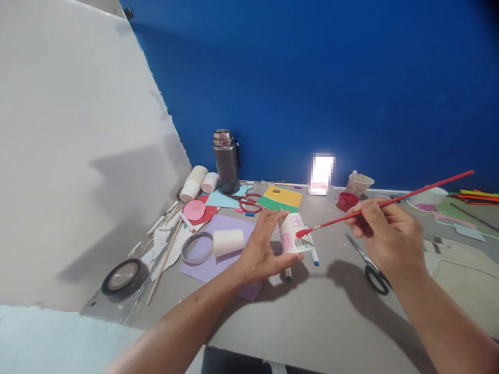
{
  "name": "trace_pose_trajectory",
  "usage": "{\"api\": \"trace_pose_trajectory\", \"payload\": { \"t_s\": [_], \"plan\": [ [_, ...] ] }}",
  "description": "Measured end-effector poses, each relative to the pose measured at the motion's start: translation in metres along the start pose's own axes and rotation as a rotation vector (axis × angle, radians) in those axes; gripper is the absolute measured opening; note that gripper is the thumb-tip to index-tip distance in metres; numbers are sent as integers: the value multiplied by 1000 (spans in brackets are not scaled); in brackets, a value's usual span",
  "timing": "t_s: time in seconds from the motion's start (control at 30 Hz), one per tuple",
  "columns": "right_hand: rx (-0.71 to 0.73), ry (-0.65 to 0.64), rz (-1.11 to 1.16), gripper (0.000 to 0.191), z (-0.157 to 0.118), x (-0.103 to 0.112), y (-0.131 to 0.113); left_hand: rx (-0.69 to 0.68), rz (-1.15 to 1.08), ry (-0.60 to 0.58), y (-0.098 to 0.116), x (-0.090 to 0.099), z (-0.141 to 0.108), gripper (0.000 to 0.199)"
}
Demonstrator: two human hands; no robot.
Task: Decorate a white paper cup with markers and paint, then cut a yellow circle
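My left hand (267, 246) grips a small white paper cup (291, 234) that stands upside down between thumb and fingers. Drawn on the cup are a pink window, a pink scribbled patch and green-black scribbles. Between the fingers of my right hand (390, 234) is a long, thin red stick (421, 189), slanting down to the left. Its tufted red tip (302, 234) lies in front of the cup's side; whether it touches, I cannot tell. Under the cup, markers with blue (315, 258) and dark (288, 274) ends lie on the table, partly hidden.
Scissors (368, 265) lie beside my right hand. On the left are purple paper (206, 267), another white cup (229, 242), tape rolls (125, 278) and thin sticks (166, 265). Behind stand a dark flask (226, 166), a glowing blurred screen (322, 174) and a speckled cup (358, 184).
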State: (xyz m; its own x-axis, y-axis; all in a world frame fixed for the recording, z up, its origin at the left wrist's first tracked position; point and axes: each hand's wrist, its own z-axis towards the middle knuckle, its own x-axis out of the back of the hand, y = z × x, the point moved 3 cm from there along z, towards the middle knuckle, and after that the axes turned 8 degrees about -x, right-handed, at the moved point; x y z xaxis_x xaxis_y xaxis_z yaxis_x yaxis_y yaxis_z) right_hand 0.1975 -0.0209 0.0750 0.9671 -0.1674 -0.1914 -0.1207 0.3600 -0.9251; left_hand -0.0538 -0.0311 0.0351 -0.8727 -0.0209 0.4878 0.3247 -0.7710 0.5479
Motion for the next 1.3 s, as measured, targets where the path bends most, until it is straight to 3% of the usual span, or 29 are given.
{"api": "trace_pose_trajectory", "payload": {
  "t_s": [0.27,0.77,1.3],
  "plan": [
    [-48,3,-80,36,-3,-4,-4,20,-3,-18,2,0,2,81],
    [5,56,-86,34,-1,0,-8,11,-6,-21,-2,-1,0,82],
    [-19,-15,-102,37,-2,-3,-6,27,-9,-13,0,-2,2,81]
  ]
}}
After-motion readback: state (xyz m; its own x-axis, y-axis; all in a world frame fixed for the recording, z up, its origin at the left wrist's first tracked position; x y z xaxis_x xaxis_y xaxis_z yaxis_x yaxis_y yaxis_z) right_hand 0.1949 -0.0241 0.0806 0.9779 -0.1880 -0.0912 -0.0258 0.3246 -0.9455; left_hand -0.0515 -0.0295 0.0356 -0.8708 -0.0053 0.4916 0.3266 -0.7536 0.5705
